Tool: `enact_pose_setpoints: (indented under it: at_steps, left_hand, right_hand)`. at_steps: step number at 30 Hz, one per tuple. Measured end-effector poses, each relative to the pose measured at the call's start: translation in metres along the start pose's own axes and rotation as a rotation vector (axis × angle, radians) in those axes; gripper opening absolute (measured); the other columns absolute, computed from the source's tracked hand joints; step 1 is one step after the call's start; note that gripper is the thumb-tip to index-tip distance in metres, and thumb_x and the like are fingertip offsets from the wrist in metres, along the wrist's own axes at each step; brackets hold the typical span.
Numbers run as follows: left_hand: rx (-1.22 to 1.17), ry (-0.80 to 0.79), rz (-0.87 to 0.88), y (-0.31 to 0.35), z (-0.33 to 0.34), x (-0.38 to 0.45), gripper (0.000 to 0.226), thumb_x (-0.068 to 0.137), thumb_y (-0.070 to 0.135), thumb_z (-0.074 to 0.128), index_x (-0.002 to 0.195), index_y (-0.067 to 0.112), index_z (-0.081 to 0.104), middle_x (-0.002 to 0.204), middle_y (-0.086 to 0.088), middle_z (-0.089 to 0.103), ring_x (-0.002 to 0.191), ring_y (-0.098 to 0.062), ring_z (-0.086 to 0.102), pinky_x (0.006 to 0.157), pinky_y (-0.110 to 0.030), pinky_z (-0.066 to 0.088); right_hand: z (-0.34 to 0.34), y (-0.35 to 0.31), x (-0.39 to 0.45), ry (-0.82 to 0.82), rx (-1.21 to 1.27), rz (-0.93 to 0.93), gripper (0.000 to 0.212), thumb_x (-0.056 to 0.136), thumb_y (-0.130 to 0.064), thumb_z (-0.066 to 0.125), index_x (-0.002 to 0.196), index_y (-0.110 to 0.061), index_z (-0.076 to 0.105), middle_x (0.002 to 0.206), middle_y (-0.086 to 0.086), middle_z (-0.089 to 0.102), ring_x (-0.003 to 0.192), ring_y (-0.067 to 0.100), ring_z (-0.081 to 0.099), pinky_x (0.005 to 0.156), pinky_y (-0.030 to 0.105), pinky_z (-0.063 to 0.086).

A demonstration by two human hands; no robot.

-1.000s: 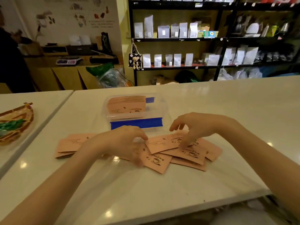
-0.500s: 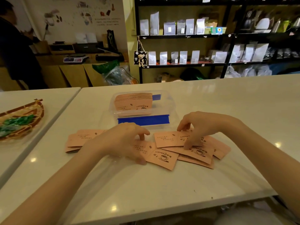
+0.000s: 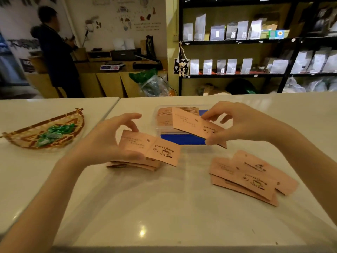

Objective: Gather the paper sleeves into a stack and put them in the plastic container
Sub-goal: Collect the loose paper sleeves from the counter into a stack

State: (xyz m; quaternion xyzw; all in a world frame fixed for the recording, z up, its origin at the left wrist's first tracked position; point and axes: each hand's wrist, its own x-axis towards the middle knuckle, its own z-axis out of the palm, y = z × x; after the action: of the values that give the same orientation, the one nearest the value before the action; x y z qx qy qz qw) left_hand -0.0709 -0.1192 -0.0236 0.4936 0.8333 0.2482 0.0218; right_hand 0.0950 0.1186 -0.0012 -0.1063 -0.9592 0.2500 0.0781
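Observation:
My left hand [image 3: 107, 141] holds a pink paper sleeve [image 3: 155, 149] printed with a coffee cup, lifted just above a small pile of sleeves [image 3: 133, 165] on the white counter. My right hand [image 3: 237, 123] pinches another pink sleeve [image 3: 193, 125] in the air in front of the clear plastic container [image 3: 157, 128]. That container has a blue clip on its near side and holds a row of sleeves [image 3: 164, 115]. Several loose sleeves [image 3: 249, 178] lie overlapped on the counter at the right.
A woven basket [image 3: 21, 138] with green wrapped sweets sits on the adjoining counter at the left. A person [image 3: 56, 52] stands at the back left by a wooden desk. Black shelves [image 3: 237, 42] with white pouches fill the back right.
Both hands have risen from the counter, each lifting a sleeve. The view has tilted up and the loose sleeves now lie in two separate groups.

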Motion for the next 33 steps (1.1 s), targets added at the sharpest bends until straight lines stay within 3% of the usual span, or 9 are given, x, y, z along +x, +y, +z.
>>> enact_pose_setpoints:
  at_steps: [3, 6, 9, 13, 17, 24, 30, 33]
  left_hand:
    - [-0.027, 0.062, -0.067, -0.022, 0.000, -0.005, 0.091, 0.042, 0.070, 0.066, 0.122, 0.049, 0.029, 0.100, 0.034, 0.046, 0.110, -0.012, 0.043, 0.107, -0.046, 0.034]
    - [-0.090, 0.088, -0.139, -0.036, 0.007, -0.007, 0.095, 0.043, 0.063, 0.074, 0.126, 0.043, 0.033, 0.102, 0.030, 0.049, 0.114, -0.016, 0.045, 0.107, -0.045, 0.034]
    - [-0.111, 0.105, -0.174, -0.044, 0.013, -0.006, 0.094, 0.050, 0.045, 0.080, 0.130, 0.040, 0.031, 0.100, 0.030, 0.048, 0.115, -0.014, 0.044, 0.105, -0.039, 0.034]
    - [-0.088, 0.101, -0.196, -0.049, 0.019, -0.007, 0.094, 0.057, 0.034, 0.081, 0.133, 0.036, 0.026, 0.109, 0.016, 0.045, 0.103, -0.007, 0.037, 0.088, -0.025, 0.032]
    - [-0.091, 0.025, -0.219, -0.060, 0.024, -0.009, 0.098, 0.055, 0.041, 0.080, 0.134, 0.037, 0.023, 0.124, 0.008, 0.047, 0.113, -0.015, 0.039, 0.100, -0.031, 0.032]
    - [-0.049, -0.042, -0.173, -0.070, 0.025, -0.010, 0.085, 0.054, 0.051, 0.077, 0.128, 0.034, 0.037, 0.127, 0.009, 0.049, 0.113, -0.008, 0.038, 0.095, -0.023, 0.031]
    - [-0.025, -0.029, -0.151, -0.066, 0.028, -0.012, 0.085, 0.049, 0.069, 0.065, 0.124, 0.037, 0.042, 0.124, 0.017, 0.042, 0.110, 0.000, 0.031, 0.090, -0.021, 0.027]
    - [-0.050, 0.023, -0.140, -0.056, 0.029, -0.012, 0.091, 0.041, 0.078, 0.054, 0.122, 0.037, 0.044, 0.127, 0.014, 0.041, 0.116, -0.005, 0.033, 0.097, -0.025, 0.030]
  right_hand:
    - [0.016, -0.017, 0.017, 0.047, -0.084, -0.121, 0.058, 0.063, -0.044, 0.073, 0.116, -0.031, 0.053, 0.114, -0.014, 0.040, 0.101, 0.003, 0.032, 0.082, 0.012, 0.027]
    - [0.033, -0.031, 0.035, 0.034, -0.159, -0.223, 0.061, 0.061, -0.050, 0.072, 0.116, -0.032, 0.055, 0.124, -0.011, 0.035, 0.113, 0.004, 0.019, 0.098, 0.023, 0.018]
    - [0.051, -0.043, 0.051, 0.001, -0.201, -0.254, 0.061, 0.061, -0.055, 0.070, 0.115, -0.031, 0.056, 0.137, -0.008, 0.033, 0.126, 0.011, 0.016, 0.104, 0.032, 0.018]
    - [0.074, -0.056, 0.068, -0.038, -0.289, -0.273, 0.060, 0.061, -0.059, 0.067, 0.114, -0.033, 0.055, 0.143, -0.007, 0.029, 0.133, 0.015, 0.011, 0.108, 0.038, 0.014]
    - [0.093, -0.058, 0.077, -0.086, -0.340, -0.276, 0.060, 0.065, -0.058, 0.065, 0.117, -0.030, 0.054, 0.147, -0.004, 0.025, 0.137, 0.018, 0.005, 0.112, 0.041, 0.003]
    - [0.104, -0.053, 0.078, -0.144, -0.372, -0.263, 0.063, 0.068, -0.061, 0.060, 0.121, -0.029, 0.052, 0.151, -0.004, 0.018, 0.139, 0.018, -0.004, 0.111, 0.044, -0.008]
    - [0.090, -0.041, 0.060, -0.085, -0.328, -0.269, 0.065, 0.069, -0.062, 0.057, 0.125, -0.030, 0.046, 0.153, -0.006, 0.015, 0.140, 0.013, -0.003, 0.112, 0.037, -0.002]
    - [0.073, -0.023, 0.037, 0.000, -0.313, -0.292, 0.063, 0.070, -0.064, 0.054, 0.124, -0.033, 0.046, 0.152, -0.009, 0.017, 0.140, 0.010, -0.002, 0.113, 0.037, -0.002]
